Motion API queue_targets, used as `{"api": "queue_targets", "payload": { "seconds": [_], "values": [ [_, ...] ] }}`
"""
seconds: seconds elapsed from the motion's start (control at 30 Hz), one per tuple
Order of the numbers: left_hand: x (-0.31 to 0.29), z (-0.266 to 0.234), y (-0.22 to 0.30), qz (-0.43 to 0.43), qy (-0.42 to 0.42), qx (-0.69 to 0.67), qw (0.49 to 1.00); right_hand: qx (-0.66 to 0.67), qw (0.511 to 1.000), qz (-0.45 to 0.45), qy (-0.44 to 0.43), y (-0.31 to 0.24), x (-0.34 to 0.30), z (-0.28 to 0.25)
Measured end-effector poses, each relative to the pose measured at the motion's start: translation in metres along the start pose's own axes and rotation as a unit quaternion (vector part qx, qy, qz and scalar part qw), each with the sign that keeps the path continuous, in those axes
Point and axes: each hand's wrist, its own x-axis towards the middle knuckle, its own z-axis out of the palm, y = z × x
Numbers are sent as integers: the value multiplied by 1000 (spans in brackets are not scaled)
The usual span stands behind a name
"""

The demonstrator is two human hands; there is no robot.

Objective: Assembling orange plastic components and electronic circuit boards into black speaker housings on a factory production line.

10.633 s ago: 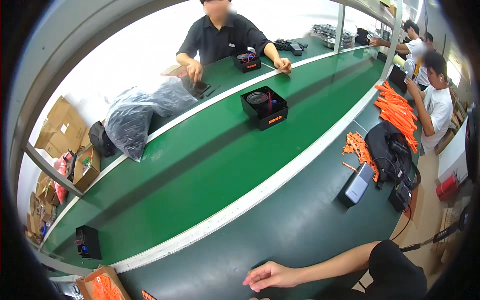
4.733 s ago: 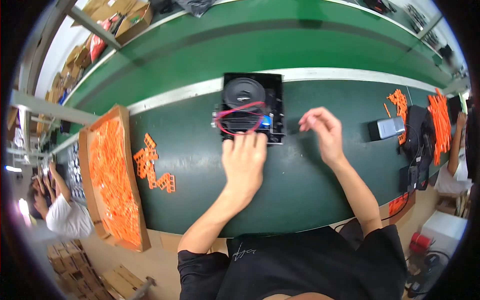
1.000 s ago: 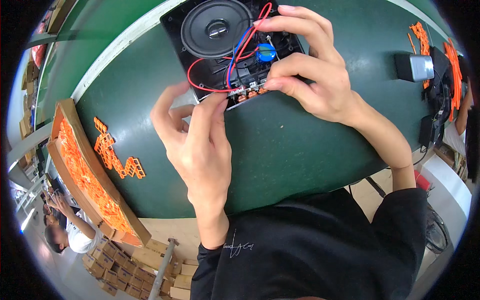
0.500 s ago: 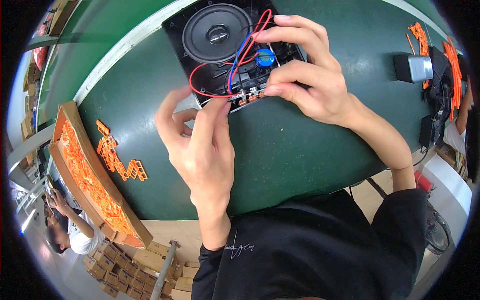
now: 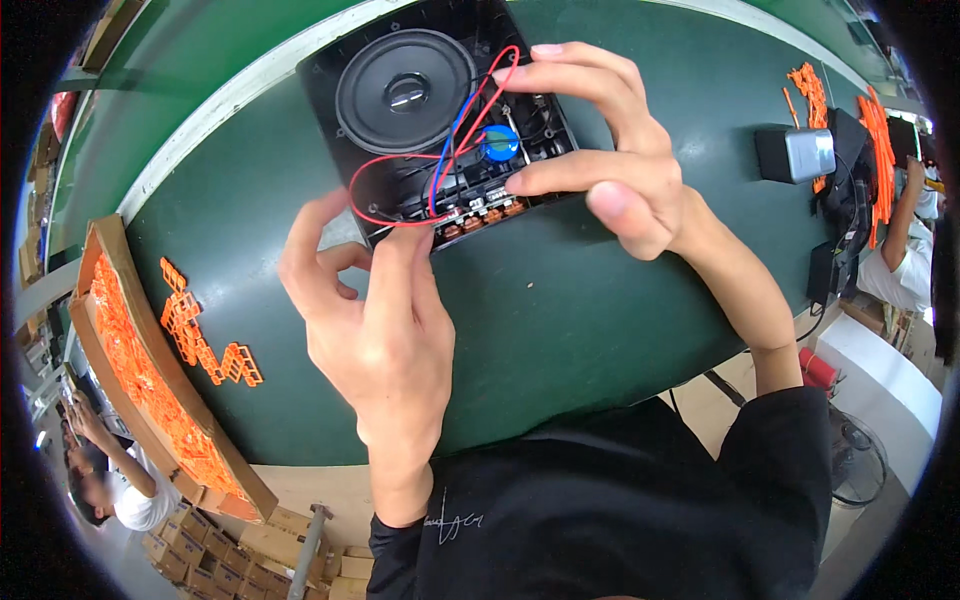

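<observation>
A black speaker housing (image 5: pixel 318 95), its inside showing, lies on the green table with a round speaker cone (image 5: pixel 365 90) in its far part. Red, blue and black wires (image 5: pixel 365 172) loop over a circuit board (image 5: pixel 478 205) with copper coils along the near edge and a blue round component (image 5: pixel 499 143). My left hand (image 5: pixel 375 320) grips the housing's near left corner; its fingertips are partly hidden there. Fingers spread, my right hand (image 5: pixel 630 160) touches the board with its index fingertip. Its thumb stands apart, and other fingertips are by the red wire loop.
A long cardboard tray (image 5: pixel 165 400) full of orange pieces stands at the left, beside linked orange frames (image 5: pixel 200 335). On the right are a silver-black box (image 5: pixel 800 155), orange strips (image 5: pixel 878 165) and black equipment. Co-workers (image 5: pixel 140 490) sit at both sides.
My right thumb has come away from the index finger, so the pinch at the board's edge has opened. My left hand keeps its place at the corner. The whole view has shifted slightly.
</observation>
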Motion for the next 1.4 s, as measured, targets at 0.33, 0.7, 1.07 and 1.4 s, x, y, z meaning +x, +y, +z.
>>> {"api": "queue_targets", "payload": {
  "seconds": [0.33,0.7,1.07,1.4],
  "values": [
    [3,0,4,3,-10,0,1000,-89,992,-76,-40,5,7,-8],
    [3,-2,5,6,-26,13,1000,-122,987,-96,-46,3,8,-8],
    [5,-9,-2,14,-54,-14,998,-144,980,-134,-13,1,10,-3],
    [-16,9,-22,166,-22,-71,983,-187,974,-119,40,-14,-22,28]
  ]
}}
